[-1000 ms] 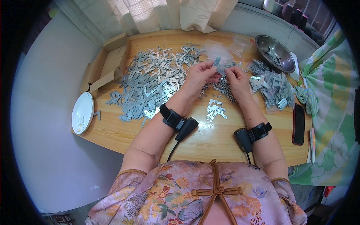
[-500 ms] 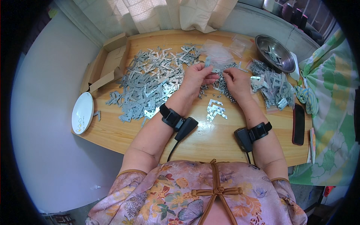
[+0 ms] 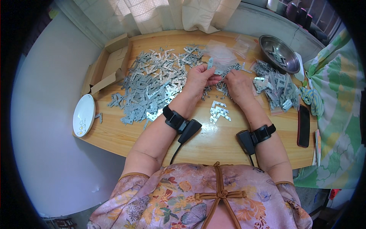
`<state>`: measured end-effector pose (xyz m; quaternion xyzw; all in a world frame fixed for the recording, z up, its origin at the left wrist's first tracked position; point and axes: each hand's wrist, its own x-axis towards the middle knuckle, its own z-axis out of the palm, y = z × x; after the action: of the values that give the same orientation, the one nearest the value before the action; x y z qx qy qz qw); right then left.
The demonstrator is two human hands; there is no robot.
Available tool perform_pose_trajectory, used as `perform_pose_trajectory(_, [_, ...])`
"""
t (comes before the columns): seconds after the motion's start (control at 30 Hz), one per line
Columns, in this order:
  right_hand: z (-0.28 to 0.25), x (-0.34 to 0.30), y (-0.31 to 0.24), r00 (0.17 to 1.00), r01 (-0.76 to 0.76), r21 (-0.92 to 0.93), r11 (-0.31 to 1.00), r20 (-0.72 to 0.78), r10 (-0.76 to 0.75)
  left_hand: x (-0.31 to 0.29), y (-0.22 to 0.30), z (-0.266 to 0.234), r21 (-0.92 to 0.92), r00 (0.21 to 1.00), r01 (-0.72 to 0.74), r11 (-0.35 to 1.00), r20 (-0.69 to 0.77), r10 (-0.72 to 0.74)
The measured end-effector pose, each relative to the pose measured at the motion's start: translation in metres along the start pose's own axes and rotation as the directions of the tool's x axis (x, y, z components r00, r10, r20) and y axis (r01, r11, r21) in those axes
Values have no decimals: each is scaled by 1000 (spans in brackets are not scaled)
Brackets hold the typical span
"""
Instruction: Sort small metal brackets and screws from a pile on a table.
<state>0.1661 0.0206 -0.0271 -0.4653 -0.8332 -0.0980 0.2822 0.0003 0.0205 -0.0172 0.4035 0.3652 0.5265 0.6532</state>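
Note:
A metal corner bracket point(image 3: 210, 63) is pinched between the thumb and fingers of my left hand point(image 3: 197, 81), one arm of it pointing up. My right hand point(image 3: 239, 86) is closed beside the bracket's other arm, above a heap of small screws or nuts point(image 3: 221, 87). Its fingertips are pressed together, and what they hold, if anything, is too small to tell. Below both hands lie several corner brackets point(image 3: 219, 112) laid close together, with small round spots on them. To the left spreads a large pile of loose corner brackets point(image 3: 148, 91).
Clear plastic bags point(image 3: 221, 53) lie beyond my hands. Filled bags of brackets point(image 3: 282, 89) are at the right, below a steel bowl point(image 3: 263, 45) with some brackets inside. A phone point(image 3: 303, 126) rests near the right edge. An open cardboard box point(image 3: 97, 76) and white dish point(image 3: 90, 114) stand left.
My right hand has shifted slightly left, closer to the bracket, and its fingers have curled in more. My left hand keeps the bracket in almost the same place.

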Motion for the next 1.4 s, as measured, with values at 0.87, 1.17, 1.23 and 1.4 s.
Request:
perform_pose_trajectory(0.87, [2, 1, -3, 890, -308, 835, 457, 83, 447, 0, -2, 0, 14, 999, 24, 1000, 44, -25])
perform_pose_trajectory(1.17, [7, 0, 0, 935, -222, 814, 537, 20, 355, -1, -1, 1, 24, 999, 22, 999, 29, -22])
perform_pose_trajectory(1.23, [6, 0, 0, 942, -221, 794, 566, 25, 334, -1, -1, 1, 35, 999, 22, 999, 31, -24])
perform_pose_trajectory(1.4, [-2, 5, -5, 965, -30, 710, 703, -163, 206, -2, -1, 0, 42, 999, 14, 999, 41, -16])
